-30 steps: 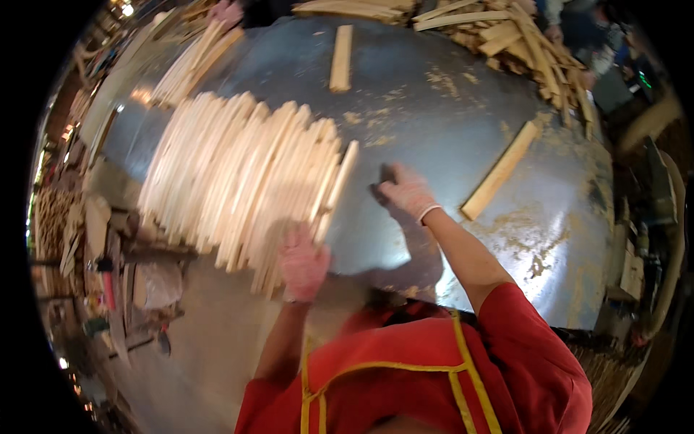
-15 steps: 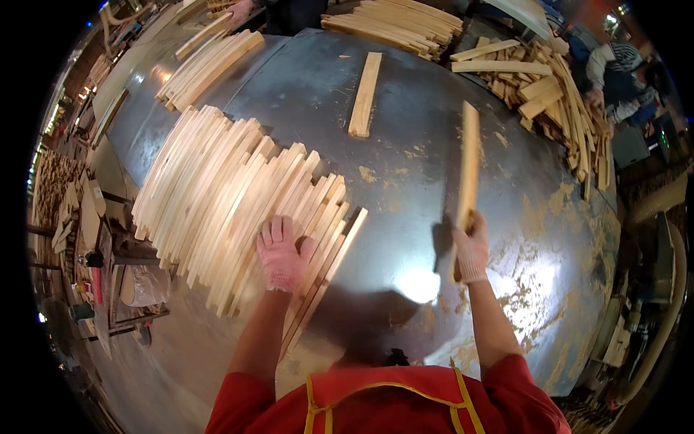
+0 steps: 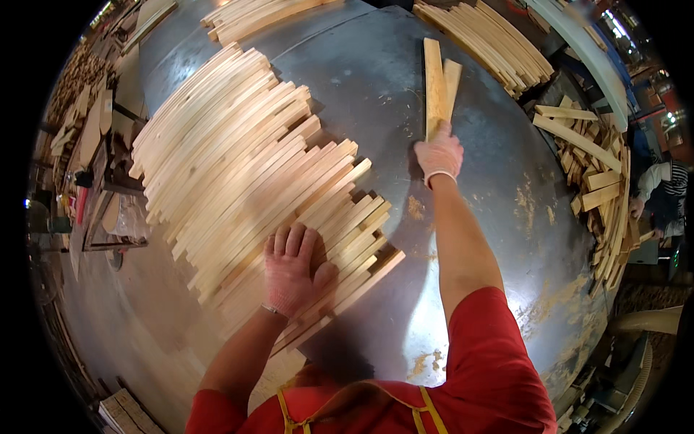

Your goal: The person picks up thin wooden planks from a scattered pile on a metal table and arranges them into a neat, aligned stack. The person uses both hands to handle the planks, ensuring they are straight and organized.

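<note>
My left hand [image 3: 290, 271], in a pale pinkish knit glove, lies with fingers stretched out on a wide row of light wooden strips [image 3: 224, 152]. The strips lie side by side, slanting, with uneven ends. Out over the dark metal table my right hand [image 3: 439, 155], gloved the same way, is closed round the near end of a wooden slat [image 3: 434, 79] that points away from me. A second slat [image 3: 452, 76] shows just behind and to the right of it; whether my fingers also hold that one is hidden.
More strips [image 3: 267, 18] lie at the far left of the metal table [image 3: 361, 72]. A neat stack of boards [image 3: 484, 43] is at the far right, with a jumbled heap of offcuts [image 3: 600, 181] nearer. Sawdust patches [image 3: 526, 206] mark the table. Another person [image 3: 661, 192] stands beyond the heap.
My right hand has moved away from me and left with its slat, up to the slat lying alone on the table. The view has turned; my left hand stays on the strips.
</note>
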A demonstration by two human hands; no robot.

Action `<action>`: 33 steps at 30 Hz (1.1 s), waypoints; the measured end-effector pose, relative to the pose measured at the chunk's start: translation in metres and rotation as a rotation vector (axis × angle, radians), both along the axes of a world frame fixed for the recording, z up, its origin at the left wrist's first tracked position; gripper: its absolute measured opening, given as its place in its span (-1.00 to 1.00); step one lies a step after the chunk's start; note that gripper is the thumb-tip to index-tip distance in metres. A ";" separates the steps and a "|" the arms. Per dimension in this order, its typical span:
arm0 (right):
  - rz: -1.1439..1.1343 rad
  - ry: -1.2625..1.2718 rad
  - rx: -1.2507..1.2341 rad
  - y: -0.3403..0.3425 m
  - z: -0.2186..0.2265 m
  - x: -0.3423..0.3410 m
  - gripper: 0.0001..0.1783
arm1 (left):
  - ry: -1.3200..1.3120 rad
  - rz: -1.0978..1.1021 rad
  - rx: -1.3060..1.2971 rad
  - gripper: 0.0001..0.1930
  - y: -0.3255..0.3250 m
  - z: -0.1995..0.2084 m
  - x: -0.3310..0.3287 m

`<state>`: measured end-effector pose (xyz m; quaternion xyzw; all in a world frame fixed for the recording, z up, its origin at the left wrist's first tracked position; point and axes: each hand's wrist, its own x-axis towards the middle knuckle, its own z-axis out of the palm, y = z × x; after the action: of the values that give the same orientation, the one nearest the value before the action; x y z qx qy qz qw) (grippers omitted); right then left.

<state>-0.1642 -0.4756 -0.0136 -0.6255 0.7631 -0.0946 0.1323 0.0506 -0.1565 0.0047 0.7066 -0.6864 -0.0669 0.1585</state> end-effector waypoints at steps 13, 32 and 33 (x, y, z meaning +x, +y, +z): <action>-0.199 -1.810 0.217 0.414 0.047 -0.126 0.02 | -0.129 0.003 -0.033 -0.26 0.012 -0.015 0.006; -0.380 -1.462 0.676 0.528 -0.029 0.034 -0.47 | 0.322 0.096 -0.111 -0.44 0.310 -0.001 0.100; -0.398 -1.551 0.690 0.533 -0.029 0.022 -0.46 | 0.334 0.102 -0.113 -0.45 0.313 -0.001 0.099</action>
<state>-0.1421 0.0577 -0.0421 -0.1645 0.5389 -0.2787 0.7777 0.1497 0.1568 0.0038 0.7095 -0.6165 -0.1365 0.3130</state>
